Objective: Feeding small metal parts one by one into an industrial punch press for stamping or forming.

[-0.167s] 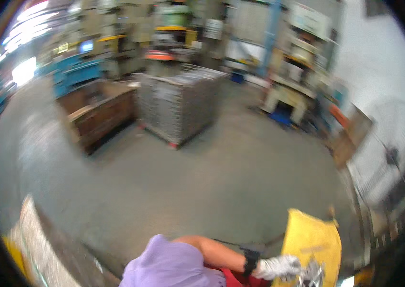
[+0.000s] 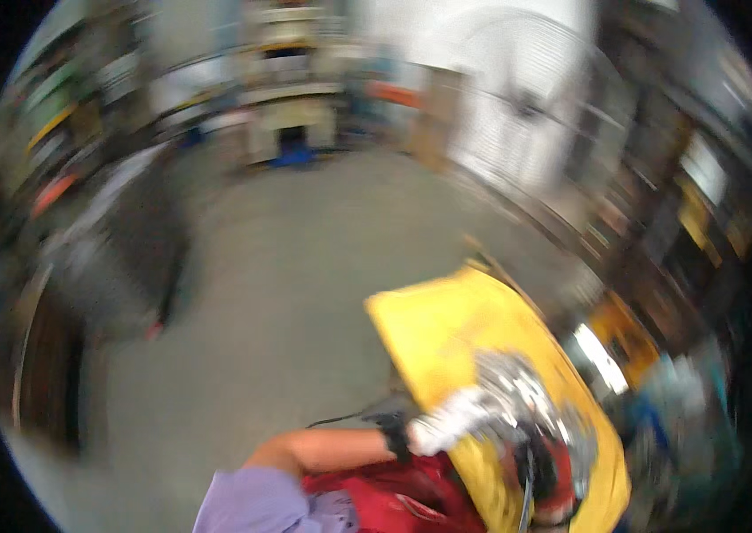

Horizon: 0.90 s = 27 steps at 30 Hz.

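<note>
Okay so, the floor is taking up most of the view, with a grey stack standing off to the left and a big fan showing up by the wall.

Closer in, a yellow surface is sitting at a slant. A red apron is showing just beside its left edge, down toward the near end, with a purple sleeve next to that.

The heap of shiny, metallic-looking bits is lying around mid-surface, spreading closer to the right edge than the left. Something red and black is sitting toward the near end; it's blurring too much for me to say what it is.

The left hand, white-gloved, is crossing the left edge and touching the heap's left side. Its fingers are blurring into the shine, so I can't tell if it's gripping a piece or just resting there. I'm not spotting a right hand. A black band is circling the left wrist, and a thin dark cord is showing just beyond it.

What's worrying me: a shove from the left could be sending loose bits over the right edge, and any sharp rims could be biting through the glove if it's thin.
</note>
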Tool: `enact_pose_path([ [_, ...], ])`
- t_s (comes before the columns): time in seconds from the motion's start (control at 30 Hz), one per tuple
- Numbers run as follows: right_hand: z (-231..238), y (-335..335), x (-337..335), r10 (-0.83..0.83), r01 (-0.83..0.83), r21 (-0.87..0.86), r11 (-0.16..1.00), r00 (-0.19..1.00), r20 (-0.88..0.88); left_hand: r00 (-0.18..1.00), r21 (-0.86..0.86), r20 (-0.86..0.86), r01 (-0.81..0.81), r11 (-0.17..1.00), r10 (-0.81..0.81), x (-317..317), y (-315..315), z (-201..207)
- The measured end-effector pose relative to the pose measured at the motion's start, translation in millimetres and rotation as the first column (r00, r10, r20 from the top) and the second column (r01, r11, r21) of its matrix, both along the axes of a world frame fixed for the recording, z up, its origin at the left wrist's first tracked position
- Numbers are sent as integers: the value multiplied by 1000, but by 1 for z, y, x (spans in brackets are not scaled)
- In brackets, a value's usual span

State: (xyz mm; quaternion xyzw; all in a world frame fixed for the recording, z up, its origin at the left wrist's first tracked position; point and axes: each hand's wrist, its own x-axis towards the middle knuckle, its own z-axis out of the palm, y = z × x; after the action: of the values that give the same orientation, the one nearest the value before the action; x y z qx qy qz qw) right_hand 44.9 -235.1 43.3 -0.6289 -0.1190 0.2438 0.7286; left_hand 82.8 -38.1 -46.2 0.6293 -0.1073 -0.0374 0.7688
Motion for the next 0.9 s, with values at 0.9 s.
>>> enact_pose_path([
  [0.9,-58,-77,47,-494,498,17,867,863,-107,931,-226,-329,85,970,-159,144,-115,16],
])
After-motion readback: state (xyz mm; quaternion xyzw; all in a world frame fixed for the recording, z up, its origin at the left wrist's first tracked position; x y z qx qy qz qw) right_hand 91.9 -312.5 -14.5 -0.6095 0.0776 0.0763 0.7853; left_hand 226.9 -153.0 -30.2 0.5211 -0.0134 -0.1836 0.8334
